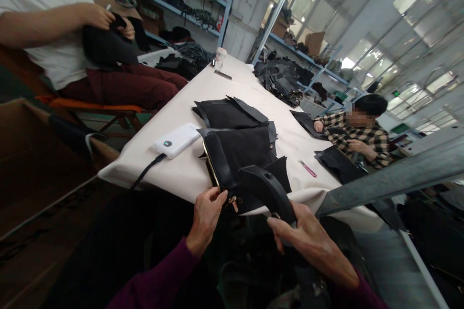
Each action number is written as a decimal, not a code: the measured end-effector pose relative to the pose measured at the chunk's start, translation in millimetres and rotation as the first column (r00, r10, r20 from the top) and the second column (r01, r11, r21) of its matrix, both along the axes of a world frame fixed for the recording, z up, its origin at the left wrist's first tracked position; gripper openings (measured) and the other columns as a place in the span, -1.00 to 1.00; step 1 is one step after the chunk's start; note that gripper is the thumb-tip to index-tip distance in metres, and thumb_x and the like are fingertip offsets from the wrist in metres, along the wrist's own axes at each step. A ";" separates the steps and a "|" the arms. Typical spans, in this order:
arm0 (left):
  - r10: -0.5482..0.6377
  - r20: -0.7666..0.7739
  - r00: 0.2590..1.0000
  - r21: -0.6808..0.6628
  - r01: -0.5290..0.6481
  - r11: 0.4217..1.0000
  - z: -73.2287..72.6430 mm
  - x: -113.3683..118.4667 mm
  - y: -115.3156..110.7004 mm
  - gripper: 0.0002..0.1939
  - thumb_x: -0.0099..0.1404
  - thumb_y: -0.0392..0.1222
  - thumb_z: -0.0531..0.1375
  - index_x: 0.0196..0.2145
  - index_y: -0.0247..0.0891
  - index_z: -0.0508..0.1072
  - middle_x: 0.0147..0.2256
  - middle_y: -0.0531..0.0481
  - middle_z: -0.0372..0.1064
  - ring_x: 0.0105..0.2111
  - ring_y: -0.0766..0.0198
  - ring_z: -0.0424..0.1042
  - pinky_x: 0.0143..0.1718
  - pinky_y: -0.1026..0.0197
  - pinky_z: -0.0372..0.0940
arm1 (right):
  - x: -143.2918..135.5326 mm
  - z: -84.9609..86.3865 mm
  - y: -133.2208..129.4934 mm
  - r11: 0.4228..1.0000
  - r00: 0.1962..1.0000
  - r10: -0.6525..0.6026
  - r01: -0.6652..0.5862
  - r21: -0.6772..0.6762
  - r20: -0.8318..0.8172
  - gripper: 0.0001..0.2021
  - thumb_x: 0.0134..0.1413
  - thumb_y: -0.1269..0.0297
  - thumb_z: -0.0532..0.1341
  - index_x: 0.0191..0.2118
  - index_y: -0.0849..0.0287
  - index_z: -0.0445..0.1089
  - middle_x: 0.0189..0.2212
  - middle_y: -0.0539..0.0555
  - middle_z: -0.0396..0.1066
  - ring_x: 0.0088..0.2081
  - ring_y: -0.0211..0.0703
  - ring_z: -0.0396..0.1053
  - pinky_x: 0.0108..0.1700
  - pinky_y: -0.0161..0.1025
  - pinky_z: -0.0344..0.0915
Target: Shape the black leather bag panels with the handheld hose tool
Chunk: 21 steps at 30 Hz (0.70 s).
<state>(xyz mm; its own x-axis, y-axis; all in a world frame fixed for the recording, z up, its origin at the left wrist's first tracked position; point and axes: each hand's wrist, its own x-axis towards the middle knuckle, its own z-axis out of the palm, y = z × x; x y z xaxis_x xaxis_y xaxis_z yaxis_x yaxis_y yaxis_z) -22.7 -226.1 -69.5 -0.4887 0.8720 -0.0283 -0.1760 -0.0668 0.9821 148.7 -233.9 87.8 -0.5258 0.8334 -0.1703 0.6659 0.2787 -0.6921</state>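
Left hand (206, 217): thumb and fingers pinched on the near corner of a black zippered piece (242, 147), which lies on the desk (139, 161) just ahead of that hand. Right hand (302, 231): wrapped around the near end of a black curved tool (277, 190); the tool's far end is over the piece, contact unclear. White device (177, 141): beyond the left hand, to its left. Pink snips (308, 169): beyond the right hand.
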 end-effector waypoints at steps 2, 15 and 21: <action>0.035 -0.022 0.999 0.019 -0.035 0.999 0.8 -0.5 0.4 -0.73 0.09 -0.03 0.20 -0.44 -0.34 0.43 -0.49 0.01 0.36 -0.52 0.34 0.32 -0.53 0.37 0.16 | -2.0 -2.0 4.1 1.000 1.000 0.001 -0.002 0.004 0.028 -0.81 0.14 0.21 0.09 -0.42 0.21 0.22 -0.63 -0.07 0.28 -0.56 -0.28 0.27 -0.47 -0.37 0.22; -0.196 0.359 0.912 0.239 0.113 0.964 7.2 -3.8 1.9 -0.71 0.05 -0.28 0.18 -0.20 -0.34 0.39 -0.30 -0.05 0.42 -0.47 0.36 0.38 -0.52 0.38 0.27 | 0.7 -5.6 -17.7 0.998 0.993 0.043 -0.037 -0.054 0.106 -0.88 0.11 0.29 0.09 -0.40 0.21 0.20 -0.57 -0.09 0.25 -0.54 -0.29 0.24 -0.44 -0.37 0.19; -0.228 0.336 0.914 0.299 0.126 0.946 6.2 2.0 0.8 -0.74 0.09 -0.30 0.14 -0.20 -0.31 0.39 -0.27 -0.03 0.43 -0.41 0.30 0.42 -0.41 0.32 0.33 | 1.7 15.2 -19.5 0.999 0.992 0.034 -0.036 0.012 0.120 -0.81 0.15 0.23 0.09 -0.43 0.20 0.23 -0.62 -0.10 0.25 -0.54 -0.31 0.21 -0.46 -0.41 0.15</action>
<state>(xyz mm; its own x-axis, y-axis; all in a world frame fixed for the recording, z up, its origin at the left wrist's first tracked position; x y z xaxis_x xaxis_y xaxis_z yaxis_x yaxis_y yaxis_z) -20.8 -225.3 -63.3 -0.3263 0.9426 0.0711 -0.5485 -0.2500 0.7979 150.4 -253.4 103.0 -0.5314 0.8176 -0.2217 0.7332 0.3128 -0.6038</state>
